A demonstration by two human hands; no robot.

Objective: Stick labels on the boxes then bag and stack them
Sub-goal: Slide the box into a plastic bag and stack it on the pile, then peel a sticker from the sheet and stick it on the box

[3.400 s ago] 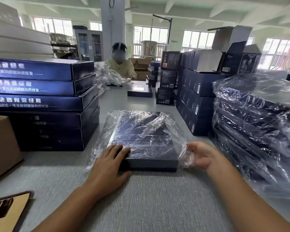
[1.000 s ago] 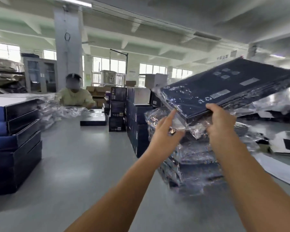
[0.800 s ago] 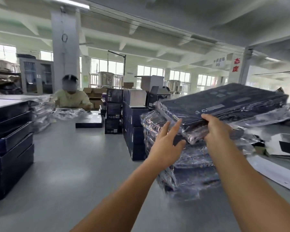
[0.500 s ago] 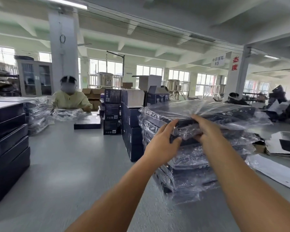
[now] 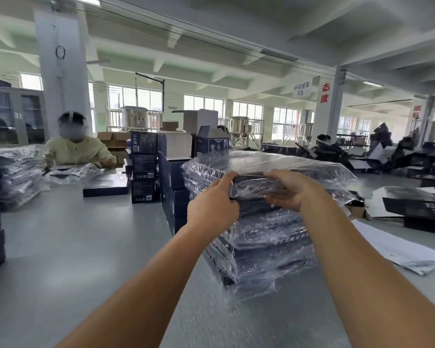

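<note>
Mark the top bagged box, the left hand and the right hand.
top bagged box (image 5: 274, 160), head view, its plastic-covered top face.
left hand (image 5: 211, 209), head view, its back.
right hand (image 5: 291, 189), head view, its middle.

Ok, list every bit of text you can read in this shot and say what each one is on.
"中药提取 B区": white sign hanging from the ceiling.
"态度": red, on the white pillar beside it.
Red characters on the far right pillar: too blurred to read.
Print on the dark blue boxes and on the bagged box: too small or blurred.
</note>
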